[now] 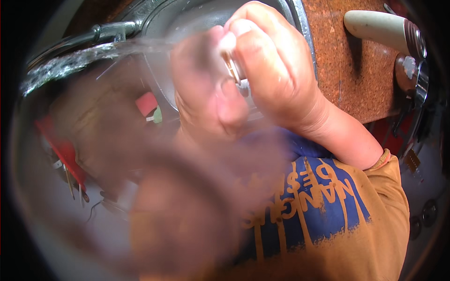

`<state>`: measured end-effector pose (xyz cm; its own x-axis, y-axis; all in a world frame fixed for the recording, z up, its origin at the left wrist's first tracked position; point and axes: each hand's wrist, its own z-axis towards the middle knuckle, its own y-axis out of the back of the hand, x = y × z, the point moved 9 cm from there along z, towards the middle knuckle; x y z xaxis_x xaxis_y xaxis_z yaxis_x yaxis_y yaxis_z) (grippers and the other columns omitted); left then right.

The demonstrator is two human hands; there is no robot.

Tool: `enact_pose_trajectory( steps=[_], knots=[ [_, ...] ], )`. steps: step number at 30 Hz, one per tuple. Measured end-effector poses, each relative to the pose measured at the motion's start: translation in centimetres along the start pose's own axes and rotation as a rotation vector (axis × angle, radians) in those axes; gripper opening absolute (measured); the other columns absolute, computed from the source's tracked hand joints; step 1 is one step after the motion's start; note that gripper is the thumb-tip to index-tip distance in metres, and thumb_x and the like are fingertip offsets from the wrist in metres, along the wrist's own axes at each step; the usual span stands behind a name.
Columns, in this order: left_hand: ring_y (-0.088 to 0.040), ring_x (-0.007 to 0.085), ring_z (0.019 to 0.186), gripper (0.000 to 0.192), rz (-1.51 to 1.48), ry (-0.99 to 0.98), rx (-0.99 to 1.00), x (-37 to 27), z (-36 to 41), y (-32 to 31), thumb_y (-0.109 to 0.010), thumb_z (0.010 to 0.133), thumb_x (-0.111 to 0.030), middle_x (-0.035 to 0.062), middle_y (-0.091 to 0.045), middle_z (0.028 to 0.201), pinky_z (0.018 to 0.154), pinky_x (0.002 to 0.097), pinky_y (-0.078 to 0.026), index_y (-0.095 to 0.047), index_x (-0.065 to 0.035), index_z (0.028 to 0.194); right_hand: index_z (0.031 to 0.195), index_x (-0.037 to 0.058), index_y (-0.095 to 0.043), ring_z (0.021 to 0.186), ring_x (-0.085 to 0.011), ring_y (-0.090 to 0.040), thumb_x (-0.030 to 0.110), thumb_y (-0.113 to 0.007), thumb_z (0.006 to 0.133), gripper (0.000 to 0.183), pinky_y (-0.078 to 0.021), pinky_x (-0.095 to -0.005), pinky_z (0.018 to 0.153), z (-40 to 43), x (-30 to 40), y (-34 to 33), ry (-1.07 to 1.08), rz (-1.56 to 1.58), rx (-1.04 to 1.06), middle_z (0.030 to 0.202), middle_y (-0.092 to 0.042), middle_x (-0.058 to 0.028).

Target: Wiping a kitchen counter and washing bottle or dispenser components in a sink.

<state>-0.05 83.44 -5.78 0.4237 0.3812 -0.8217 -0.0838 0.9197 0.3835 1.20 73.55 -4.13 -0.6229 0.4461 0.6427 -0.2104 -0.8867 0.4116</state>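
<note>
My right hand (pixel 277 66) is raised over the steel sink (pixel 306 21), its fingers curled around a small shiny metal-rimmed object (pixel 231 66). Beside it on the left, my left hand (pixel 207 84) meets the same object with its fingertips; this hand is partly blurred. What the object is cannot be told, since the fingers cover most of it. A stream of water (pixel 66 63) crosses the upper left below the chrome faucet (pixel 116 31) and fades into blur near my left hand. A large brownish blur hides much of the lower left.
On the speckled brown countertop (pixel 337 70) at the right lies a pale cylindrical item (pixel 379 30) with a ringed end. Below it is a dark rounded item with a metal band (pixel 421 84). A pink block (pixel 146 104) and a red item (pixel 65 151) show at the left.
</note>
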Motion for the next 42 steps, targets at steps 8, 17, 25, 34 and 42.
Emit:
enact_pose_trajectory(
  steps=[8,17,25,34,42],
  knots=[
    [-0.05,0.0216,0.095,0.032,-0.049,0.139,-0.025,0.2,-0.1,1.1,-0.047,0.092,-0.021,0.0125,-0.05,0.106,0.084,0.0298,-0.04,-0.048,0.0012,0.116,0.072,0.0044,-0.051,0.06,-0.0263,-0.055,0.011,-0.06,0.068,0.012,-0.0471,-0.035,0.048,2.0,2.7,1.1,0.005,0.045,0.073,0.069,-0.05,-0.0101],
    [-0.056,0.0167,0.069,0.05,-0.821,1.129,0.207,3.2,-0.9,-0.4,-0.035,0.092,-0.032,0.0136,-0.057,0.109,0.053,0.0247,-0.045,-0.043,0.0041,0.126,0.079,0.0057,-0.052,0.063,-0.0284,-0.056,0.007,-0.057,0.076,0.006,-0.0476,-0.0357,0.05,0.2,0.5,1.3,-0.037,0.221,-0.141,0.07,-0.051,-0.0085],
    [-0.045,0.0157,0.065,0.072,-1.317,0.797,0.287,2.7,-0.3,-0.5,-0.044,0.079,-0.032,0.0191,-0.045,0.116,0.051,0.0261,-0.039,-0.021,0.0042,0.137,0.077,0.0045,-0.052,0.065,-0.0289,-0.055,0.011,-0.054,0.079,0.007,-0.0461,-0.0371,0.05,0.2,-1.7,2.5,-0.323,0.335,-0.074,0.072,-0.051,-0.0093],
    [-0.049,0.023,0.11,0.08,-0.171,0.331,0.152,0.0,0.2,-0.9,-0.049,0.076,-0.051,0.0158,-0.044,0.128,0.094,0.0345,-0.037,-0.035,0.0038,0.133,0.074,0.0033,-0.051,0.066,-0.0282,-0.056,0.014,-0.054,0.08,0.013,-0.0446,-0.0384,0.049,-0.4,0.1,0.8,-0.014,-0.049,-0.042,0.075,-0.051,-0.0105],
    [-0.049,0.0124,0.097,0.053,-0.603,0.535,0.291,1.0,0.2,-1.9,-0.047,0.083,-0.025,0.0085,-0.053,0.107,0.088,0.0262,-0.036,-0.043,0.0048,0.126,0.069,0.0038,-0.052,0.062,-0.0264,-0.058,0.012,-0.058,0.077,0.013,-0.0489,-0.0359,0.047,0.5,0.8,1.6,-0.048,-0.122,0.056,0.078,-0.05,-0.0109]
  ],
)
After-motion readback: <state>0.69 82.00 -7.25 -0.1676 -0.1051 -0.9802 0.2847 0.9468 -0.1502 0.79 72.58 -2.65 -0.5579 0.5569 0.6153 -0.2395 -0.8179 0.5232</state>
